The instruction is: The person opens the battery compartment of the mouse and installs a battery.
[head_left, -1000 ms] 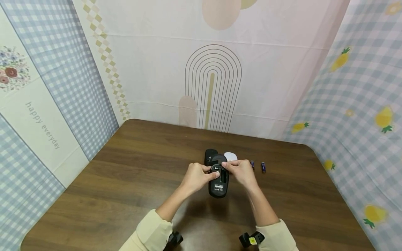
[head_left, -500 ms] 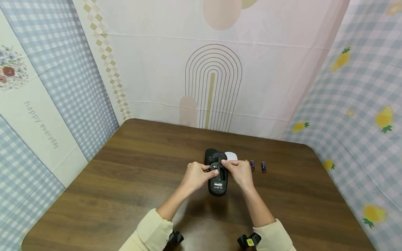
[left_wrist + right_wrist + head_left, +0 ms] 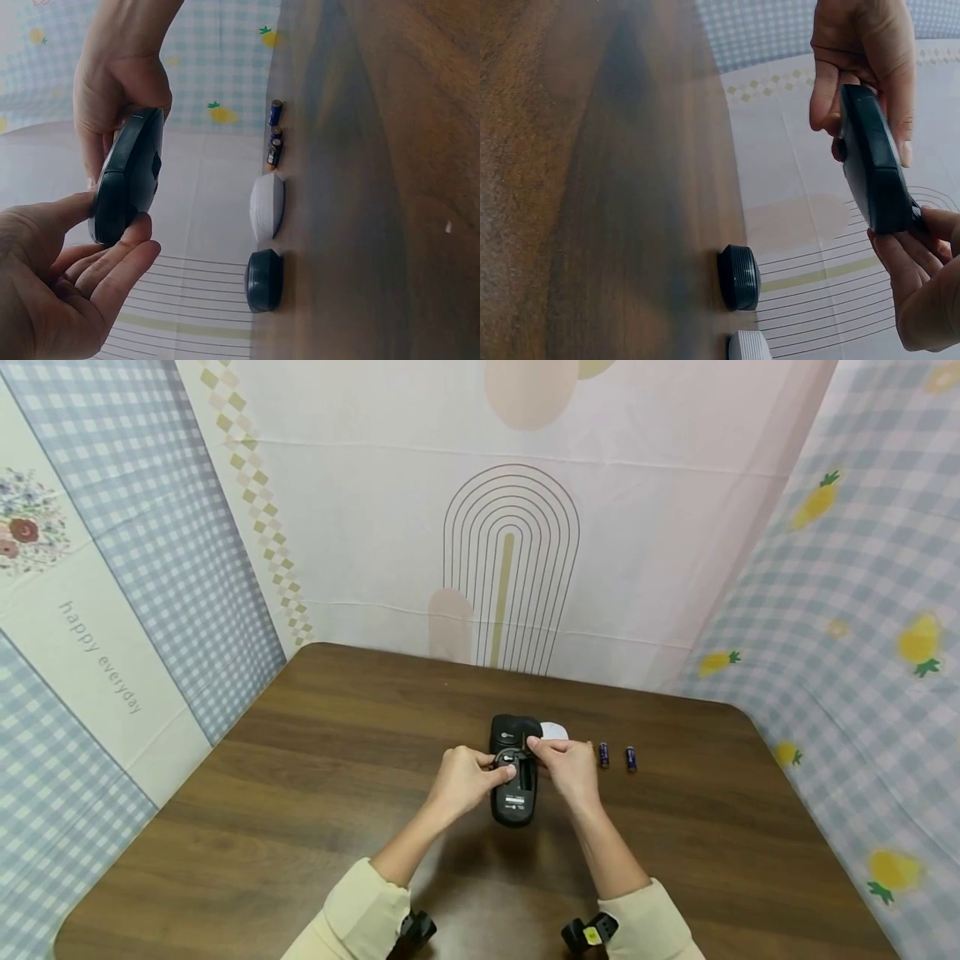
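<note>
The left hand (image 3: pixel 460 781) and right hand (image 3: pixel 572 768) pinch the upturned black mouse (image 3: pixel 513 812), apparently working at the far end of its open slot (image 3: pixel 527 777); the next move likely needs steady left support.

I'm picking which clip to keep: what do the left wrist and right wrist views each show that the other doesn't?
Only left wrist: batteries on the table, fruit prints.
Only right wrist: a diamond-patterned strip on the backdrop.
Both: the left hand and right hand holding a raised black mouse, plus a white mouse and second black mouse below.
</note>
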### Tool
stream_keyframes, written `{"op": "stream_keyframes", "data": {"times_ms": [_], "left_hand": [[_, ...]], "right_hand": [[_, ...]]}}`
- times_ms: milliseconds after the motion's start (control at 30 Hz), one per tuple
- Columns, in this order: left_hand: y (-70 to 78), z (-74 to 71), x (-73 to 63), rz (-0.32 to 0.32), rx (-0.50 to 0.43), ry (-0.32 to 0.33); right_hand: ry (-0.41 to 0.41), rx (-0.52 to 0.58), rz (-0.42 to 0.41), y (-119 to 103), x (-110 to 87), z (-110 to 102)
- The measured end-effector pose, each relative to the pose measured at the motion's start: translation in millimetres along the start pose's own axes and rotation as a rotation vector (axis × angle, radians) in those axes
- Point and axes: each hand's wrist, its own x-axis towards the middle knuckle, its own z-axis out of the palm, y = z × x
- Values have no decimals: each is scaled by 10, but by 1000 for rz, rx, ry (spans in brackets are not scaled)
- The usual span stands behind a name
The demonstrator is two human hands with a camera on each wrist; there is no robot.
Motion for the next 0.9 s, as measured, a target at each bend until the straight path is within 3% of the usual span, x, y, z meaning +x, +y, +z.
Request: {"op": "stream_keyframes", "data": {"times_ms": [367, 600, 900], "left_hand": [[-138, -146, -27, -75, -51, 25], [-174, -269, -46, -106, -88, 29], [-300, -490, -140, -156, -72, 74]], "right_hand": [[-69, 227, 118, 29, 103, 118], [-111, 245, 178, 103, 195, 301], [-133, 239, 217, 225, 248, 583]]}}
